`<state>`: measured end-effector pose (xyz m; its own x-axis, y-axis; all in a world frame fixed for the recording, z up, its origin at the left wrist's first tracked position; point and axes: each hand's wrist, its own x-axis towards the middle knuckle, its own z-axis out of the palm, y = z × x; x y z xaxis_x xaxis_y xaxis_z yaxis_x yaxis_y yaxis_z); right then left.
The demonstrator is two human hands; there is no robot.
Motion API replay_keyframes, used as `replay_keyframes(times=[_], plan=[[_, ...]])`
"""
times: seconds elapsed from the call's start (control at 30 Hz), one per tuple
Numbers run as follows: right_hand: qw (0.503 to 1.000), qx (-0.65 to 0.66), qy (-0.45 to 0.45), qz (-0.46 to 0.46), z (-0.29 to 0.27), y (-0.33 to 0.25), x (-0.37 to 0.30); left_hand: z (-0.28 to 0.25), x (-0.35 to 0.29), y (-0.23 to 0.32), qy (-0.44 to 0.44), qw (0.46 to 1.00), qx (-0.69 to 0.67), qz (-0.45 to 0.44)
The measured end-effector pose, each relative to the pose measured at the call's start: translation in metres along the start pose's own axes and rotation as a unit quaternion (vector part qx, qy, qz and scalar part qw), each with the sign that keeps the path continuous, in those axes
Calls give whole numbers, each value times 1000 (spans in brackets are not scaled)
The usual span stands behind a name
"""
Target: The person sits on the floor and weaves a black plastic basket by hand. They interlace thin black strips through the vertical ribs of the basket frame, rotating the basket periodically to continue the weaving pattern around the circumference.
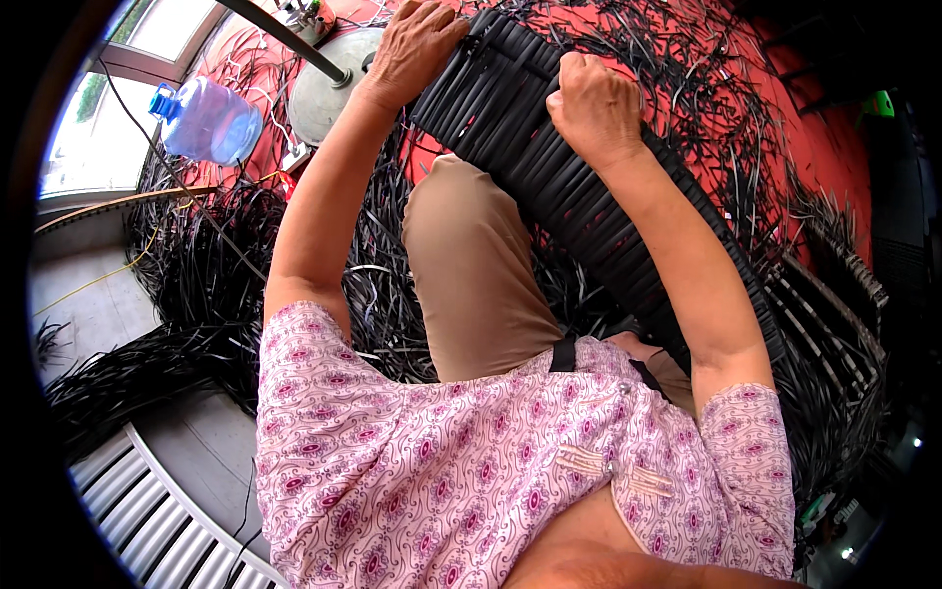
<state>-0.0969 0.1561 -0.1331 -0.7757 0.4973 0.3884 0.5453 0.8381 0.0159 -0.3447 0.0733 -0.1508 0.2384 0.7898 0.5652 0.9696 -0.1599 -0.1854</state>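
A black woven panel of plastic rattan strips lies across my lap, slanting from the top middle down to the right. My left hand rests on its far upper edge, fingers curled over the strips. My right hand is closed in a fist on the panel's upper surface, gripping a strip there. My knee in tan trousers shows under the panel.
Loose black strips are piled on the floor at left and scattered over the red floor at top right. A blue water jug lies at upper left beside a round grey stand base with a pole. A woven frame stands at right.
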Motion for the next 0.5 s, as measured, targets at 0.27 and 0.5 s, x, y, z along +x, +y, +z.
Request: replay_keyframes(times=[0.27, 0.5], plan=[[990, 20, 128, -49, 27, 4, -13, 4, 2, 5, 71, 997, 11, 31], [980, -30, 177, -81, 32, -2, -25, 12, -16, 7, 67, 998, -6, 15]])
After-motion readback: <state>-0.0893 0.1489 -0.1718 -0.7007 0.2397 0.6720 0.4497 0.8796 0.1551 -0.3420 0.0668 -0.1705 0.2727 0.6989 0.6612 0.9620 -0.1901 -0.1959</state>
